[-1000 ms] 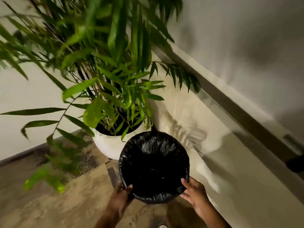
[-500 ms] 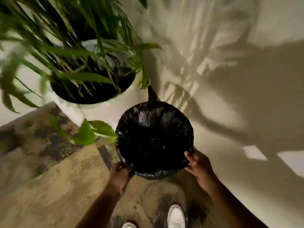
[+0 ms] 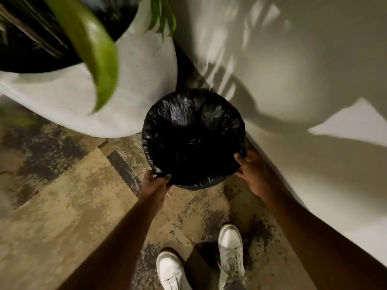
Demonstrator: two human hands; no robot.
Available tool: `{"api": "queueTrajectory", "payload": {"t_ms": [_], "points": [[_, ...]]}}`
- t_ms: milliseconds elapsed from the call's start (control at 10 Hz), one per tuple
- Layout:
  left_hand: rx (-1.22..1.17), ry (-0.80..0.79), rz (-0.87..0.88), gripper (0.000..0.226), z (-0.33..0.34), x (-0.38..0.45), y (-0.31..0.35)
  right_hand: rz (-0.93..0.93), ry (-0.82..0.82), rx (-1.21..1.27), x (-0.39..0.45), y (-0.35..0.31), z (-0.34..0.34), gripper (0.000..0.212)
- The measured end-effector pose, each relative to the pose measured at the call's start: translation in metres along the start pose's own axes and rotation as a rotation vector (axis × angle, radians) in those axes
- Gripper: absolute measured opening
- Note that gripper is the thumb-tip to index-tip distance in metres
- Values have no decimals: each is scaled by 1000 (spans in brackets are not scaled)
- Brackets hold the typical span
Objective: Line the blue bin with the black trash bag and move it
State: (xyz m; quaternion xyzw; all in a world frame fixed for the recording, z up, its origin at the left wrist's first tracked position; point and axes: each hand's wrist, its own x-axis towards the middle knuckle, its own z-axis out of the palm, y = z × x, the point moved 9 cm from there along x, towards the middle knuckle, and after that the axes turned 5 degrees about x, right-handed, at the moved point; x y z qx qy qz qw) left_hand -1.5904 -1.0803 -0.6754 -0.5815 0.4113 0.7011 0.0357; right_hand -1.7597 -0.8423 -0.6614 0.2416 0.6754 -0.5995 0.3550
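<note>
Left hand is clamped on the near-left rim, fingers curled over the black trash bag and pinching plastic against the edge underneath. Right hand mirrors it on the near-right rim, fingers hooked over the lip and closed on the bag too. Both grips sit on the side nearest the person, so the bin lies straight ahead of the hands, toward the top of the frame, mouth facing up at the camera.

And that bin sits dead centre of the picture, wedged into a tight spot: the big white planter bulges in from the upper left, just beside or perhaps touching the bin's far-left side, and the pale wall runs down the right. No blue shows at all; the bag covers the rim all the way round, so the lining looks done. Whether the base is on the patterned floor or lifted off it, I can't tell from up here.

My read: this is the moving step. Neither hand is nearer, it's an even two-handed hold, and the open path is back toward the white shoes at the bottom. A green leaf hangs blurred at upper left, clear of the bin.
</note>
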Motion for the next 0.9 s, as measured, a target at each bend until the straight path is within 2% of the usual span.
{"api": "queueTrajectory", "payload": {"t_ms": [200,400,600,700,800,900], "points": [[54,45,-46,34,-2,22,-21,55,41,3,24,31,-4,40],[68,23,-26,43,-6,36,-18,48,5,7,38,33,3,38],[87,32,-56,32,-2,32,-18,54,19,-70,36,32,-1,30],[210,68,-52,31,-1,23,-20,37,38,-202,29,24,-3,30],[298,92,-59,57,1,13,-24,-29,65,-336,18,13,-7,47],[399,158,-52,73,-3,-6,-16,-90,128,-367,6,4,-16,64]]}}
